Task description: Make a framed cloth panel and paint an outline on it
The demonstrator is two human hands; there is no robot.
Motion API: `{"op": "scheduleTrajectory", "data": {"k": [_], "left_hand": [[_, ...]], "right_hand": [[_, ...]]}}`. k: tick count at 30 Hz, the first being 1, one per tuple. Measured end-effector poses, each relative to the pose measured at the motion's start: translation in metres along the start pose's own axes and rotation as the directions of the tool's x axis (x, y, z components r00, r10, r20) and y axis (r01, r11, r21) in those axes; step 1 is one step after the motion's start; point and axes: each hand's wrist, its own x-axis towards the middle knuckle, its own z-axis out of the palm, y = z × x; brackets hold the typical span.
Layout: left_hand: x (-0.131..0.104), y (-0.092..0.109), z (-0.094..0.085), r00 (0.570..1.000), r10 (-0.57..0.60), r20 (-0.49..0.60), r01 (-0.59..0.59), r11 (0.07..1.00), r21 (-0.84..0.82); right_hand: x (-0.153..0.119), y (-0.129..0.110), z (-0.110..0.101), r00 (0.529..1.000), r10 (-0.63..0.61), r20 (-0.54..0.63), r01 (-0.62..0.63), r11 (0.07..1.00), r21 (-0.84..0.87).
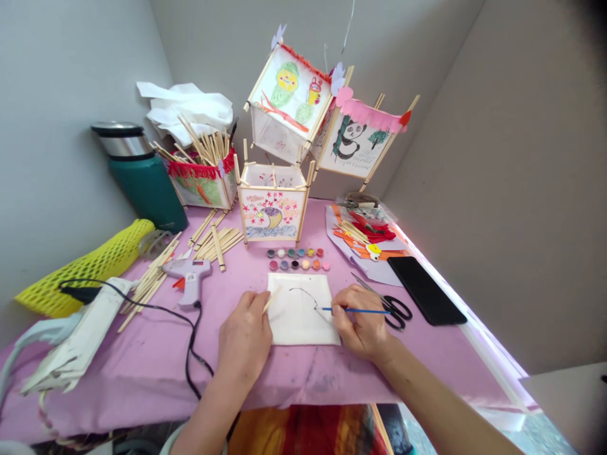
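Note:
A white cloth square [301, 325] lies in front of me with a thin dark curved line drawn on its upper part. My right hand [361, 321] is closed round a slim blue paintbrush [360, 310], its tip at the lower end of that line. At the cloth's left edge rests my left hand [246, 332], closed, with a short pale wooden stick [271, 299] pinched between thumb and fingers. Just beyond the cloth, two rows of small paint pots [294, 265] hold several colours. Black-handled scissors [397, 311] lie beside my right hand.
A glue gun [190, 275] with a trailing black cable, loose wooden sticks [149, 278] and a power strip [78, 341] lie on the left. A teal bottle [145, 183] and decorated lanterns [274, 215] stand behind. To the right is a black phone [424, 289].

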Motion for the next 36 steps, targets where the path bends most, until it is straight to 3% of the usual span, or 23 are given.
{"op": "scheduleTrajectory", "data": {"k": [15,36], "left_hand": [[0.0003,0.0007,0.0002,1.000,0.000,-0.003,0.000,1.000,0.012],[0.0006,0.0019,-0.0011,1.000,-0.002,0.003,0.002,1.000,0.008]], "right_hand": [[-0.0012,0.0023,-0.0002,0.997,0.074,-0.010,-0.075,0.993,-0.091],[-0.0004,-0.0007,0.0006,0.999,0.043,-0.005,-0.043,0.999,0.021]]}}
